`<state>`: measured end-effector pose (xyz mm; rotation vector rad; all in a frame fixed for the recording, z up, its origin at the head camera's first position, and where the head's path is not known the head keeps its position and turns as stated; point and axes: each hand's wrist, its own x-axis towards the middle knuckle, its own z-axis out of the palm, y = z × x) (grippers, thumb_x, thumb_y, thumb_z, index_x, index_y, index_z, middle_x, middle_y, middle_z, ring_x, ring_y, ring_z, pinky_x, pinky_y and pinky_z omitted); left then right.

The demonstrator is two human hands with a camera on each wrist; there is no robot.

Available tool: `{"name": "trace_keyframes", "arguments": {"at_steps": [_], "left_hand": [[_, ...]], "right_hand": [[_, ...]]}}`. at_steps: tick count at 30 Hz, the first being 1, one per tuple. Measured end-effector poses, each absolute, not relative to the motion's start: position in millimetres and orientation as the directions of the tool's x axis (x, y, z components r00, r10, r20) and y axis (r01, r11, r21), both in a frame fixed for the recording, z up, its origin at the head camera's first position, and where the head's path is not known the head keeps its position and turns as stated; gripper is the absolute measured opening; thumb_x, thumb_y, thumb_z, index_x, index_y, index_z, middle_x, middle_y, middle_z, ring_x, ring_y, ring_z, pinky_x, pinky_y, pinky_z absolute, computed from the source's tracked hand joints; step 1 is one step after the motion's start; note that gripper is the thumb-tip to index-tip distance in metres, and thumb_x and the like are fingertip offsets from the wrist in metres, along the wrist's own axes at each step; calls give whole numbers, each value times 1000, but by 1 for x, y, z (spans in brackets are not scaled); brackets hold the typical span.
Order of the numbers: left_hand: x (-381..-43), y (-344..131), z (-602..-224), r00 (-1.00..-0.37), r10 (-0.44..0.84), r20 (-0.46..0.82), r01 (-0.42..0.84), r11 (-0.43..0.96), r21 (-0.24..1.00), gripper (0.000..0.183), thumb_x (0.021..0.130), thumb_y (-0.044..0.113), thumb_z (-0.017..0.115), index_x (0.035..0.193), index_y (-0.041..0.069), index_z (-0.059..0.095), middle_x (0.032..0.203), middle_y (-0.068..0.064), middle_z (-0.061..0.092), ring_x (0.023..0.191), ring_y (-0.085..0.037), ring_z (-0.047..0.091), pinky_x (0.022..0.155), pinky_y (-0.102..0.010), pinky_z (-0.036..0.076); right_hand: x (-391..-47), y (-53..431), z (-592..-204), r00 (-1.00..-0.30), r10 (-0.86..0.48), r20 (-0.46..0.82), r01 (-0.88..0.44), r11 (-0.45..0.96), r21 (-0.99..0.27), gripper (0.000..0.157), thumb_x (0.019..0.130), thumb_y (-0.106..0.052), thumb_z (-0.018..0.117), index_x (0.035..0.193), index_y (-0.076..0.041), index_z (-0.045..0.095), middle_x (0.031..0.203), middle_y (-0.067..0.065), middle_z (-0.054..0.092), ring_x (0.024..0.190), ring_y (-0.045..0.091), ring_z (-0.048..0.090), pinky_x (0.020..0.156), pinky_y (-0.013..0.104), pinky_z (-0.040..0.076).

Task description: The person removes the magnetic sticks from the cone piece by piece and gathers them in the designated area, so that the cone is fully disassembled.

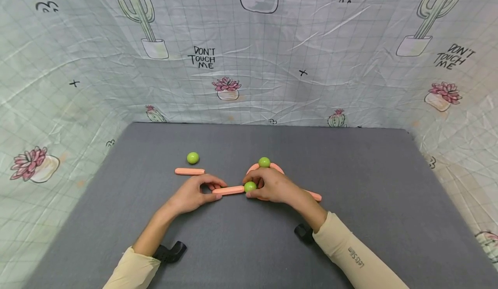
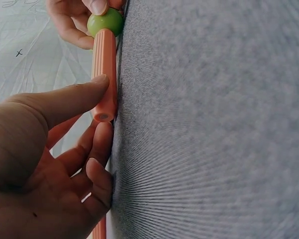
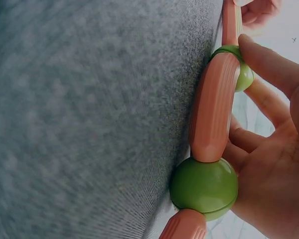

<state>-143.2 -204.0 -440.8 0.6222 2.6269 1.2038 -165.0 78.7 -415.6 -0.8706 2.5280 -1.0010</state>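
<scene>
Pinching, left hand (image 1: 197,194): thumb and fingers at the outer end of the orange stick (image 1: 229,190);
Pinching, right hand (image 1: 275,185): thumb and fingers round the near green ball (image 1: 250,187);
Orange stick: between hands, low at the counter (image 1: 233,245); inner end meets ball; locked in or not, can't tell;
Curved orange piece (image 3: 212,109): runs from held ball to second green ball (image 3: 204,188);
Left side: loose ball (image 1: 193,158), loose stick (image 1: 189,171) near each other;
Handling: probably light, stiff plastic; ridges should grip; glossy ball may slip; hold both by their sides
</scene>
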Motion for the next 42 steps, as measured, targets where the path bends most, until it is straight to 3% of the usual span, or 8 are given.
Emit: {"name": "trace_keyframes", "arguments": {"at_steps": [23, 31, 42], "left_hand": [[-145, -206, -438, -895, 442, -58, 248, 601, 760, 21, 99, 20, 72, 118, 27, 78, 101, 5, 70, 86, -9, 57, 76, -25, 47], [-147, -207, -438, -892, 451, -28, 267, 576, 773, 22, 98, 17, 72, 119, 21, 79, 100, 1, 71, 84, -10, 56, 74, -25, 46], [-148, -208, -436, -893, 447, -51, 250, 587, 770, 21, 99, 18, 72, 119, 22, 79, 97, 0, 70, 82, -11, 56, 73, -24, 46]], "right_hand": [[-167, 78, -415, -779, -624, -57, -416, 583, -698, 26, 89, -19, 85, 114, -16, 79, 94, -1, 73, 73, 8, 61, 68, 20, 50], [-168, 79, -414, -781, -621, -61, -418, 593, -689, 27, 89, -21, 85, 115, -17, 79, 97, -3, 73, 77, 7, 60, 72, 21, 50], [-168, 79, -414, -781, -622, -59, -421, 594, -686, 26, 89, -20, 85, 114, -17, 79, 98, -1, 74, 78, 5, 61, 74, 20, 51]]}}
